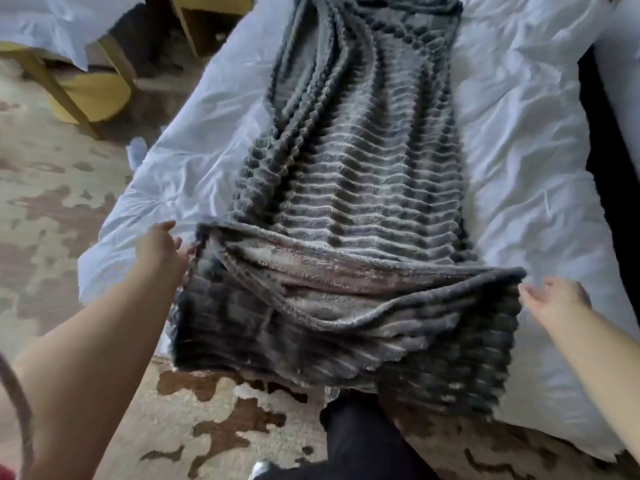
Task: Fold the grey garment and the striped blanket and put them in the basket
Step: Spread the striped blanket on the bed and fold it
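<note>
1. Nearest you, below and between your hands, your dark trouser leg [360, 441] stood on the patterned carpet [86, 209].
2. Your left hand [162, 247] was stretched out to the near left corner of the striped blanket [346, 202]. Its fingertips met that corner, but motion blur hid whether they pinched the cloth or only touched it, so I cannot tell its grip.
3. Your right hand [554, 303] was at the opposite near corner. Its fingers were straight and relaxed and held nothing, with the fingertips just beside the blanket's edge.
4. Between your hands, the near end of the blanket was doubled over on itself. Its hem sagged in a shallow curve from one hand to the other, and the lower layer hung off the bed's edge toward your leg.
5. Beyond your hands, the blanket ran away from you as one long, narrow strip with loose lengthwise folds along its left side. It lay on a crumpled white sheet [519, 150], which showed on either side of it, past both hands.
6. Far beyond your left hand, a yellow wooden chair [86, 95] stood on the carpet beside the bed, and a pale cloth [52, 29] was draped over part of it.
</note>
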A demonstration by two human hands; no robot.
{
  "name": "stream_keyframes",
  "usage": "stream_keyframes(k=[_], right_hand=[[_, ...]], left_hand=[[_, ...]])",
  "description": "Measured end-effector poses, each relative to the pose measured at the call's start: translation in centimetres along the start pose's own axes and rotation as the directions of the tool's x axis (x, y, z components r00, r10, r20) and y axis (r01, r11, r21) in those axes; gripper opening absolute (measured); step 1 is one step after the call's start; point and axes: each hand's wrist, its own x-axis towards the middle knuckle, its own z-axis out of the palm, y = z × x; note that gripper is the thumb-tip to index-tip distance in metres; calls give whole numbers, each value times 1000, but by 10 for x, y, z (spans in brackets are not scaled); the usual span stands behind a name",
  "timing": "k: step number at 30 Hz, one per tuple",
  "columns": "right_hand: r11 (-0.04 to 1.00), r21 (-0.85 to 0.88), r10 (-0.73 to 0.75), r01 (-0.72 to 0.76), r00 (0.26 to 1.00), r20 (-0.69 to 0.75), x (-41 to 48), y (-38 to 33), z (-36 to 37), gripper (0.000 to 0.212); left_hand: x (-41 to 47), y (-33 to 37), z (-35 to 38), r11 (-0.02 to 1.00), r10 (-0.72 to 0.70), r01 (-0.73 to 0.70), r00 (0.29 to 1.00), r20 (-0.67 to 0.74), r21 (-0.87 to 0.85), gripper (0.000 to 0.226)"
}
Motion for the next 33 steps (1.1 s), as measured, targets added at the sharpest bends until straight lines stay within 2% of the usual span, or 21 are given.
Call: stream_keyframes(k=[2, 3, 4, 6, 7, 9, 10, 12, 13, 15, 18, 19, 21, 23, 24, 25, 27, 28, 29, 31, 33], right_hand=[[996, -75, 41, -41, 999, 2, 17, 14, 16, 17], [979, -204, 8, -10, 1000, -12, 10, 13, 30, 21], [924, -382, -56, 39, 998, -33, 8, 17, 39, 31], [768, -627, -191, 127, 981, -35, -1, 26, 50, 47], [627, -748, -266, 217, 962, 56, -9, 31, 55, 51], [310, -824, -286, 474, 873, 395, -18, 41, 69, 49], [212, -786, -231, 581, 811, 537, -21, 45, 77, 46], [114, -686, -64, 719, 694, 717, -24, 55, 91, 39], [97, -665, 29, 741, 666, 746, -24, 57, 95, 29], [96, -689, 117, 718, 679, 724, -21, 55, 103, 3], [140, -728, -14, 671, 737, 676, -6, 40, 103, 13], [130, -703, -36, 700, 712, 702, -3, 37, 103, 11], [31, -664, 80, 747, 661, 746, -2, 38, 106, 26], [-60, -652, 223, 756, 647, 729, -2, 42, 109, 22], [-88, -645, 207, 759, 648, 733, -1, 39, 111, 17], [-59, -672, 107, 738, 674, 731, 4, 34, 112, 17], [90, -799, -249, 595, 790, 560, 19, 18, 111, 18], [153, -839, -367, 522, 819, 442, 26, 12, 109, 20], [165, -869, -399, 467, 837, 374, 28, 10, 108, 23], [124, -910, -293, 395, 891, 347, 30, 19, 108, 20], [140, -923, -288, 358, 907, 308, 21, 30, 113, 17]], left_hand=[[10, -24, 0, 976, 46, -41, 999, -20, 215, 48], [12, -34, 0, 905, 103, -91, 995, -5, 416, 48], [17, -44, -4, 762, 177, -172, 983, 53, 625, 45], [24, -60, -13, 325, 250, -362, 924, 290, 873, 47], [25, -67, -14, 88, 219, -469, 870, 442, 879, 54], [30, -81, -13, -345, 46, -626, 733, 679, 699, 67], [32, -87, -10, -511, -57, -637, 695, 716, 577, 74], [35, -96, 1, -688, -164, -606, 665, 728, 399, 74], [37, -96, 8, -716, -188, -602, 653, 734, 352, 65], [43, -91, 21, -726, -190, -610, 621, 760, 317, 38], [52, -76, 35, -674, -109, -647, 564, 819, 356, 18], [54, -73, 37, -650, -96, -669, 543, 834, 361, 13], [56, -71, 39, -603, -140, -708, 548, 824, 368, 8], [60, -70, 39, -576, -169, -732, 541, 823, 363, 7], [63, -70, 40, -582, -125, -721, 535, 835, 375, 7], [66, -68, 40, -596, -26, -694, 519, 854, 404, 9], [73, -68, 41, -575, 245, -614, 501, 830, 541, 14], [75, -70, 43, -536, 341, -566, 533, 774, 626, 18], [75, -74, 45, -503, 372, -514, 597, 711, 695, 23], [71, -84, 49, -489, 329, -439, 707, 626, 754, 33], [63, -88, 47, -448, 303, -439, 745, 595, 778, 43]])
